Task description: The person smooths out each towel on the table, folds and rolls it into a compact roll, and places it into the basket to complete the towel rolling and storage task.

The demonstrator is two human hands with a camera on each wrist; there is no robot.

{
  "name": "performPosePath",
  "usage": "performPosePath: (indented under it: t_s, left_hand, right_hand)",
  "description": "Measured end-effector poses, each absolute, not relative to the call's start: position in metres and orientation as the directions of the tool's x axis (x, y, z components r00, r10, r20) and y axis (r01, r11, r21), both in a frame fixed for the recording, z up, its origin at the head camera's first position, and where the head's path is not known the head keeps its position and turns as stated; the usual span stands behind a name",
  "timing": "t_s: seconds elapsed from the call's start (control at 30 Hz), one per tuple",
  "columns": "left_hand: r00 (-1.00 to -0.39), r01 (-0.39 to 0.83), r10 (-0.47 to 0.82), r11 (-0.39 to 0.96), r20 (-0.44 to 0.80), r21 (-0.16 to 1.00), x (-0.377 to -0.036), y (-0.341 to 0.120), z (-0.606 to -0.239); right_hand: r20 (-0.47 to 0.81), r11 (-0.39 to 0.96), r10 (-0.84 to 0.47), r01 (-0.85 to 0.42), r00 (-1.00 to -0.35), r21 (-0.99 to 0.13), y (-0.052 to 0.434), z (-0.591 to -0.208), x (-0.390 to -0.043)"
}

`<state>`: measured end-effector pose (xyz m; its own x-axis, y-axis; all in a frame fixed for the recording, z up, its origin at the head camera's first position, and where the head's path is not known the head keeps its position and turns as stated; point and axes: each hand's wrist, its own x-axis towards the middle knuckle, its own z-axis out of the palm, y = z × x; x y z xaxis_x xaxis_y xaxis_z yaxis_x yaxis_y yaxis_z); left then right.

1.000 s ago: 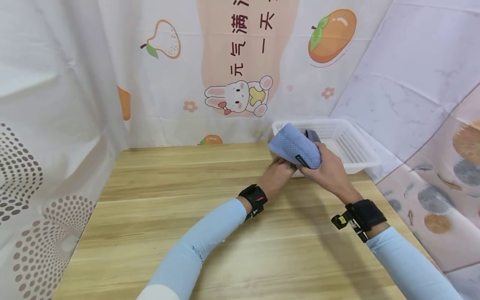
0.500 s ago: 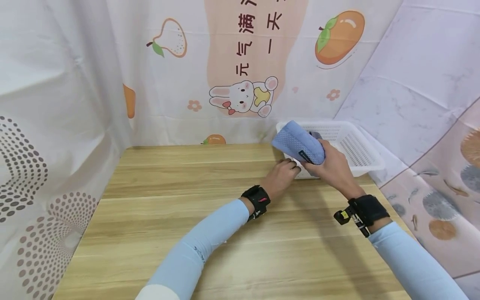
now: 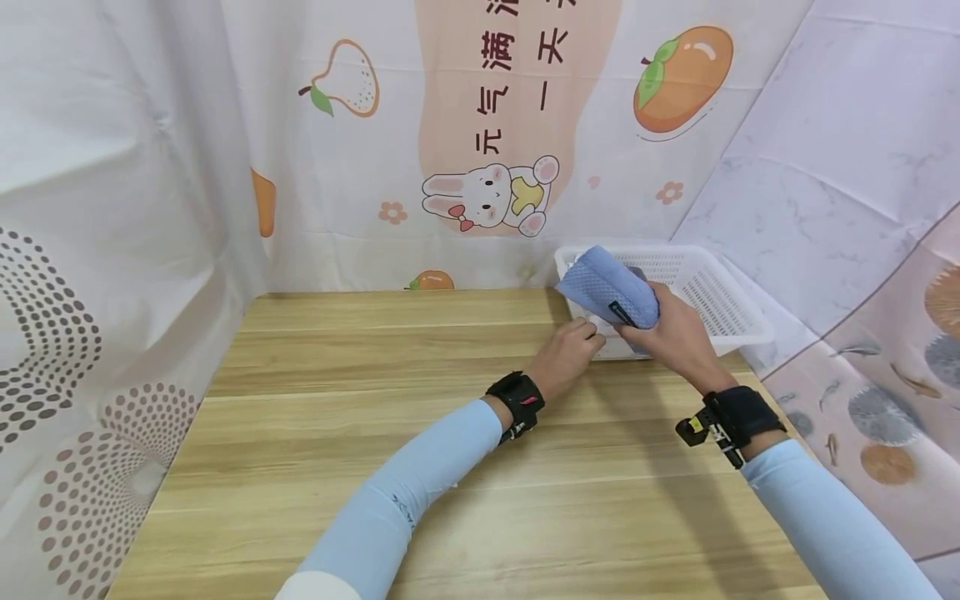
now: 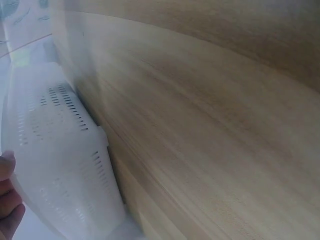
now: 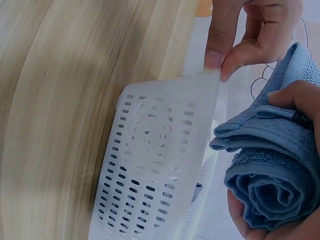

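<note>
A rolled blue towel (image 3: 609, 287) with a small black label is gripped in my right hand (image 3: 678, 333), over the left part of a white plastic basket (image 3: 731, 321). Its spiral end (image 5: 272, 195) faces the right wrist camera. My left hand (image 3: 566, 354) pinches the basket's near left rim; thumb and fingertips (image 5: 220, 60) meet at that edge in the right wrist view. From the left wrist, the perforated basket wall (image 4: 65, 145) shows, with fingertips at the frame's left edge. Inside the basket, a dark grey-blue item (image 3: 637, 273) lies partly hidden behind the towel.
The wooden table (image 3: 360, 417) extends left and toward me from the basket. A printed curtain (image 3: 337, 167) hangs along the back edge, and another sheet (image 3: 847, 167) hangs close on the basket's right side.
The head view has shifted slightly, moving the whole scene right. My right hand still holds the towel over the basket, and the left hand stays at the rim with little movement.
</note>
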<state>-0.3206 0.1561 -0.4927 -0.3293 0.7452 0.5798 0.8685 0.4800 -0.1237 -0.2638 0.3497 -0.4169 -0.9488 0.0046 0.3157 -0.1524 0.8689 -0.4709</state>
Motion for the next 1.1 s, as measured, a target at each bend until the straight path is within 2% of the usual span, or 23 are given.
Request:
performPosePath:
  t_s: [0.43,1.1]
  left_hand:
    - [-0.330,0.887,0.762,0.453,0.557,-0.093,-0.323,0.157,-0.487]
    - [-0.377,0.863,0.745,0.499,0.550,-0.084,-0.326,0.160,-0.488]
  right_hand:
    - [0.265,0.884,0.036,-0.093,-0.964,-0.459,0.362,-0.424,-0.272]
    - [0.221,0.875,0.093,-0.026,-0.971,-0.484,0.379,-0.416,-0.277]
